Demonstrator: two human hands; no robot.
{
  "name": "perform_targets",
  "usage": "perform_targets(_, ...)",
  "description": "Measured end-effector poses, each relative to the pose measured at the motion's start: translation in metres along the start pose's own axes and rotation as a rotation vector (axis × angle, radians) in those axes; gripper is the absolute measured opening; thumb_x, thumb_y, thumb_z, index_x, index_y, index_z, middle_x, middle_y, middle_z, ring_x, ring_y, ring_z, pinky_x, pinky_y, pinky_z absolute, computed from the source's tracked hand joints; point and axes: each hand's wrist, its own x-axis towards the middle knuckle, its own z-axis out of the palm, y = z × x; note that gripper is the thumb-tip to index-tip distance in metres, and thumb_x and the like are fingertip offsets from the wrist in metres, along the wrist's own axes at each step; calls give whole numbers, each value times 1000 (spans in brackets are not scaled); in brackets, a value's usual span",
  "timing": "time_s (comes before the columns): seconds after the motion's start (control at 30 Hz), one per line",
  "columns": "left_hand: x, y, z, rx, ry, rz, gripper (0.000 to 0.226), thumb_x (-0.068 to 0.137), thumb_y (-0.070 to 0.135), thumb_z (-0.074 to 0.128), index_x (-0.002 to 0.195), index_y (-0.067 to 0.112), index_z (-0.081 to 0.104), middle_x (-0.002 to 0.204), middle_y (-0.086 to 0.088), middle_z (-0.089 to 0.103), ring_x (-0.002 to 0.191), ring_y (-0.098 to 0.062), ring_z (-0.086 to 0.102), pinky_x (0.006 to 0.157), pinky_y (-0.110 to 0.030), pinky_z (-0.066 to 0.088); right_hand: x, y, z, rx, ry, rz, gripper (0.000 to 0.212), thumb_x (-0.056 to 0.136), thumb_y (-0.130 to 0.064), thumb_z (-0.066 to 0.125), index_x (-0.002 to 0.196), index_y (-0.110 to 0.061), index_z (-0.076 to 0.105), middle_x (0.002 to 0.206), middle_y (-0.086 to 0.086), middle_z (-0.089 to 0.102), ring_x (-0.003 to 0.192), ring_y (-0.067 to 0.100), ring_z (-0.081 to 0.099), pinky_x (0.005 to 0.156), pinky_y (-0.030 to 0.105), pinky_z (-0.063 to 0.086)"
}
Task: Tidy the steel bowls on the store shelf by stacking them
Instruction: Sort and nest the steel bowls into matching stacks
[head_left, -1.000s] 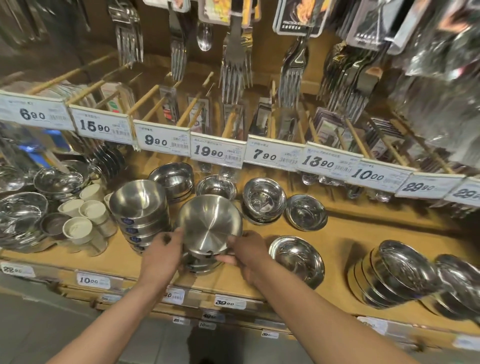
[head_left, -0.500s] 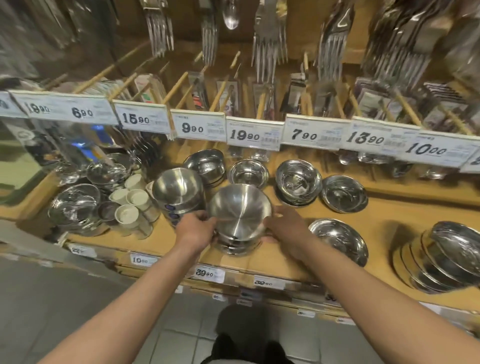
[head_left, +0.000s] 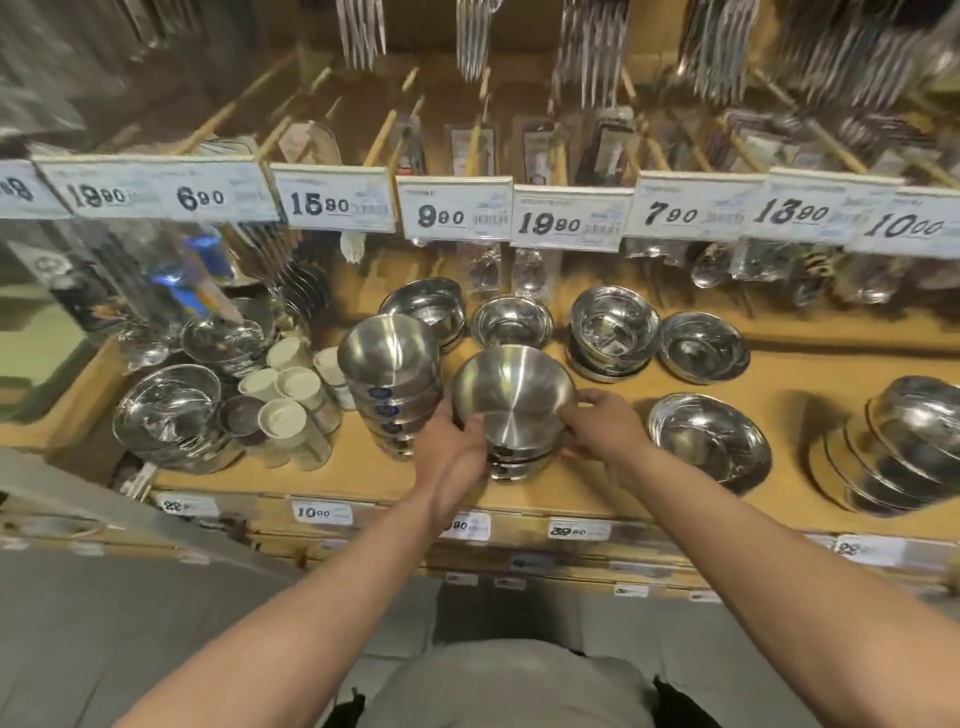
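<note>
A short stack of brushed steel bowls (head_left: 511, 397) stands near the front of the wooden shelf (head_left: 597, 483). My left hand (head_left: 452, 447) grips the stack's left side and my right hand (head_left: 602, 426) grips its right side, fingers curled round the rims. Just left of it stands a taller stack of the same bowls (head_left: 389, 364) with blue stickers. A single shiny bowl (head_left: 709, 439) lies to the right of my right hand. Behind sit more shiny bowls (head_left: 613, 332), some stacked.
White-lidded cups (head_left: 288, 395) and wrapped steel dishes (head_left: 166, 410) crowd the shelf's left end. A leaning row of shiny bowls (head_left: 904, 447) fills the right end. Price tags (head_left: 566, 223) and hanging forks overhang the back. The shelf's front edge lies just below my wrists.
The camera has tilted down and shifted left. Both hands stay on the sides of the short stack; the top bowl looks seated lower on it than a second ago.
</note>
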Motion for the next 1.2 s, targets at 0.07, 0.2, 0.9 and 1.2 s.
perform_targets(0.07,-1,0,2,21,16,7,39,99,26,54,138,17,57,119,-2,71,110,-26,64,91,-28,47,0,-1,0,-50,-15,-7,5,92,-13,61,90,-17,65,79,15,69,69,28,65,78,52,60)
perform_targets(0.2,-2,5,6,57,70,-35,39,97,25,58,133,12,58,119,-7,70,110,-30,64,87,-27,44,7,-3,-3,-168,-35,-43,11,90,-18,58,88,-9,63,83,15,63,80,30,62,89,57,56)
perform_targets(0.9,-17,5,32,-50,205,-172,29,93,21,59,119,10,61,109,-8,67,98,-28,63,83,-36,54,39,-3,-21,-327,-139,-182,21,92,-14,64,98,5,71,84,14,67,79,28,72,71,43,64)
perform_targets(1.2,-14,7,24,-9,235,-214,14,94,25,58,99,13,60,92,-2,66,92,-27,62,75,-34,48,49,-2,-21,-306,-179,-187,12,91,-17,62,86,-11,70,73,8,63,64,19,62,57,30,56)
